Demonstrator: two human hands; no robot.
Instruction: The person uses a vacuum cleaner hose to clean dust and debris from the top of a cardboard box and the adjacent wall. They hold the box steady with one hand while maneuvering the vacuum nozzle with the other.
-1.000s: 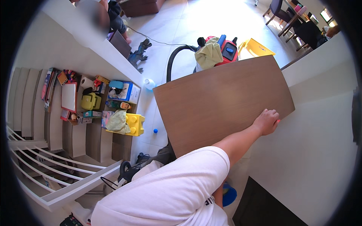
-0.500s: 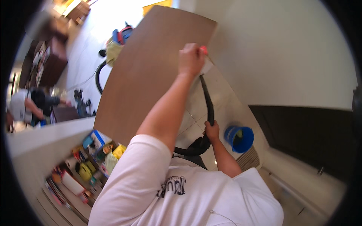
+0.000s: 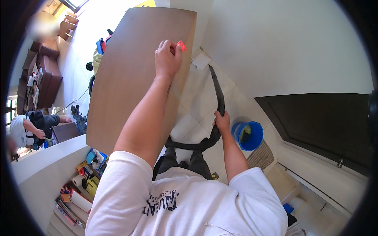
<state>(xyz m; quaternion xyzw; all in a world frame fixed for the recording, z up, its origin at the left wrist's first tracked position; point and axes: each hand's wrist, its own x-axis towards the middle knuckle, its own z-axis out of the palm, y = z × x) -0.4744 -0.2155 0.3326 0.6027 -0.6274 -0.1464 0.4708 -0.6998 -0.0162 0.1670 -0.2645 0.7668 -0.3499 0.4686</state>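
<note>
My left hand [image 3: 168, 59] is raised over a large brown wooden panel [image 3: 118, 86], its fingers closed on a small bright red piece [image 3: 181, 46]. What kind of piece it is I cannot make out. Lower down on the right, my right hand [image 3: 223, 121] is wrapped round a black vacuum cleaner hose [image 3: 219, 94]. The hose's narrow tip points at the floor near a white square piece [image 3: 201, 61] by the wall. Its flexible part curves back past my legs.
A blue bucket [image 3: 258, 135] with something greenish inside stands right of my right hand, near a striped mat [image 3: 260, 155]. A dark door [image 3: 315, 126] is at the right. Shelves with assorted items [image 3: 80, 183] lie lower left. Another person [image 3: 29, 128] sits at the far left.
My left hand with the red piece has shifted left in the picture, as has the panel. The white square piece and more of the floor now show. My right hand keeps hold of the hose.
</note>
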